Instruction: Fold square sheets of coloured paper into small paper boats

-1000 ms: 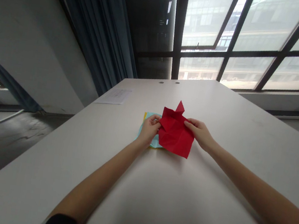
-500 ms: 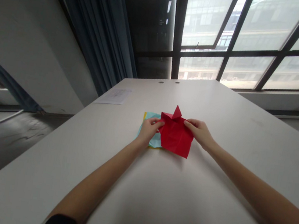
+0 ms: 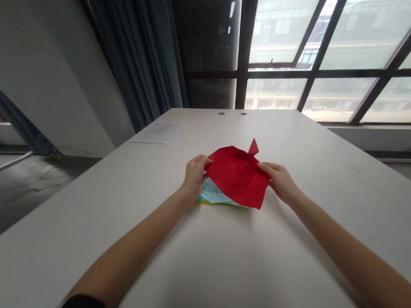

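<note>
At the far left a dark blue curtain point(image 3: 130, 36) hangs beyond the white table point(image 3: 235, 270), and a printed sheet point(image 3: 158, 132) lies near the table's left edge. Next comes the left hand point(image 3: 195, 175), its thumb and fingers pinching the left corner of a creased red paper point(image 3: 236, 176). Just right of that hand, a pale blue paper point(image 3: 213, 192) lies on the table, with a thin yellow edge point(image 3: 208, 204) showing beneath it. The red paper is over the middle of the table, partly covering the blue one; whether the two touch is hard to tell from this angle. Its longer spread seems to run side to side, from one grip to the other, so neither hand is clearly nearer to it, though the left is closer to the uncovered blue part. A small pointed flap point(image 3: 254, 147) sticks up at its far right. The right hand point(image 3: 281, 181) pinches the right edge, thumb on top, the fingers mostly hidden underneath.
</note>
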Demonstrator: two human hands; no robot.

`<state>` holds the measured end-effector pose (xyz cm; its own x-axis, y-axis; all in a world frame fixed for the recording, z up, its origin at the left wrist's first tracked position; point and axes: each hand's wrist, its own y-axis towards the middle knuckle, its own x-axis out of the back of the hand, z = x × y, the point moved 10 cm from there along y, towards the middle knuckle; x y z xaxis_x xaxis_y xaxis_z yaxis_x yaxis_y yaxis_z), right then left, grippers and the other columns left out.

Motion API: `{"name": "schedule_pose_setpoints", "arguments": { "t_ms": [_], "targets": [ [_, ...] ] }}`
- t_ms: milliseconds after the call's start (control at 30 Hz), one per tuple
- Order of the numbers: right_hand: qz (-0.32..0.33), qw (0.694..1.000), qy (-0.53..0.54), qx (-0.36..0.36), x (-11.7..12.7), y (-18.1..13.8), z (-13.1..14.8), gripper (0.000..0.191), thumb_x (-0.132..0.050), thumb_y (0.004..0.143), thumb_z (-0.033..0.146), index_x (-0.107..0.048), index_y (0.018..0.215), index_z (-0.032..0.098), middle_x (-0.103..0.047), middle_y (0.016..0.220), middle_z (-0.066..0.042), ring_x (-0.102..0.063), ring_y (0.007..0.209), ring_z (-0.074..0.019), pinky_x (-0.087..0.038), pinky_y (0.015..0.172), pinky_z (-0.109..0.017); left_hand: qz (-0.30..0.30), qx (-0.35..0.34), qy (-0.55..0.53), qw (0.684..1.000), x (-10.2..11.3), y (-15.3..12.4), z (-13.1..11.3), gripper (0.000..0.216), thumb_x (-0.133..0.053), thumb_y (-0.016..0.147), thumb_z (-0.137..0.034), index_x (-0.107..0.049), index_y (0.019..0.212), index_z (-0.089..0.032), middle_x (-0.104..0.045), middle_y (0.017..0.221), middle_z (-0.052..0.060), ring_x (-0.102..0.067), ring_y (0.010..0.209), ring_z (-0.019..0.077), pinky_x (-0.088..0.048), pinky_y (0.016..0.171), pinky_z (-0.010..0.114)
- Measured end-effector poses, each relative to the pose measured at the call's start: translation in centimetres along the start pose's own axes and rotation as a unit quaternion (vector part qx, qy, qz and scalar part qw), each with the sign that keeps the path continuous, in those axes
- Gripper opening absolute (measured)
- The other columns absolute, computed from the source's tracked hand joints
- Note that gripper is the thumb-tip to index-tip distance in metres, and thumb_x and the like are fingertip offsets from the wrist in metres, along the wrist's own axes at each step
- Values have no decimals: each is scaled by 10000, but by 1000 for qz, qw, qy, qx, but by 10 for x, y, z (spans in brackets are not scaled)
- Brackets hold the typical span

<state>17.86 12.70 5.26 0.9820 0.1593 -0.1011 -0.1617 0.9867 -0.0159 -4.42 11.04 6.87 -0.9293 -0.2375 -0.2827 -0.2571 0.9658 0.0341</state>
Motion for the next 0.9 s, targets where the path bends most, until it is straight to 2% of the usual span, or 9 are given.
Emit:
{"name": "schedule_pose_setpoints", "arguments": {
  "t_ms": [133, 200, 300, 400, 500, 567, 667, 800, 900],
  "targets": [
    [-15, 995, -89, 41, 5, 2, 8, 233, -591, 689, 367, -664, 753, 155, -665, 687, -39, -578, 611, -150, -451, 563, -258, 31, -9, 195, 980, -4, 6, 7, 84, -511, 588, -220, -499, 646, -161, -505, 594, -29, -472, 549, 93, -408, 535, 219],
    [-8, 982, -174, 74, 1, 2, 15, 218, -561, 710, 342, -670, 786, 170, -675, 732, -36, -591, 661, -165, -453, 587, -265, 63, -72, 309, 946, -13, 7, 3, 220, -537, 584, -200, -549, 799, -157, -585, 757, 23, -537, 685, 138, -443, 643, 271],
    [18, 943, -307, 130, -11, -3, 26, 210, -517, 737, 303, -678, 829, 204, -685, 785, -21, -599, 716, -177, -451, 627, -277, 99, -187, 435, 875, -28, 1, -7, 416, -554, 597, -172, -536, 1013, -170, -590, 1011, 74, -536, 922, 199, -416, 815, 329],
    [39, 909, -376, 177, -24, -10, 34, 214, -481, 754, 258, -679, 823, 217, -685, 786, -4, -597, 706, -160, -450, 650, -271, 112, -209, 489, 839, -33, -5, -8, 378, -532, 664, -214, -537, 1040, -172, -601, 1021, 78, -540, 935, 215, -413, 809, 329],
    [49, 889, -408, 202, -33, -16, 39, 208, -478, 743, 223, -674, 813, 216, -681, 774, 1, -594, 687, -147, -451, 643, -255, 148, -195, 499, 831, -41, -11, -7, 202, -464, 737, -244, -589, 879, -174, -637, 853, 45, -569, 788, 187, -423, 703, 285],
    [45, 875, -429, 221, -37, -19, 43, 195, -498, 726, 216, -674, 810, 221, -679, 787, 1, -593, 693, -146, -448, 645, -251, 185, -194, 502, 823, -49, -17, -6, 174, -437, 754, -234, -597, 786, -173, -632, 764, 27, -562, 712, 168, -409, 644, 262],
    [45, 866, -438, 235, -40, -21, 47, 194, -504, 725, 210, -674, 814, 236, -680, 791, 10, -596, 687, -144, -443, 650, -252, 231, -194, 495, 815, -58, -23, -2, 170, -445, 754, -239, -598, 746, -166, -623, 724, 20, -550, 674, 158, -391, 592, 243],
    [57, 886, -414, 201, -34, -13, 40, 183, -503, 732, 226, -672, 800, 231, -684, 758, 12, -603, 680, -153, -439, 636, -256, 279, -138, 455, 835, -58, -20, 14, 176, -491, 743, -285, -605, 750, -150, -624, 714, 23, -555, 656, 157, -392, 555, 229],
    [92, 912, -376, 138, -28, -2, 21, 193, -511, 735, 288, -649, 843, 207, -668, 681, -2, -600, 635, -158, -432, 561, -248, 319, -71, 392, 860, -56, -20, 26, 241, -530, 734, -310, -599, 897, -146, -638, 743, 30, -571, 655, 158, -406, 540, 224]
  ]
}}
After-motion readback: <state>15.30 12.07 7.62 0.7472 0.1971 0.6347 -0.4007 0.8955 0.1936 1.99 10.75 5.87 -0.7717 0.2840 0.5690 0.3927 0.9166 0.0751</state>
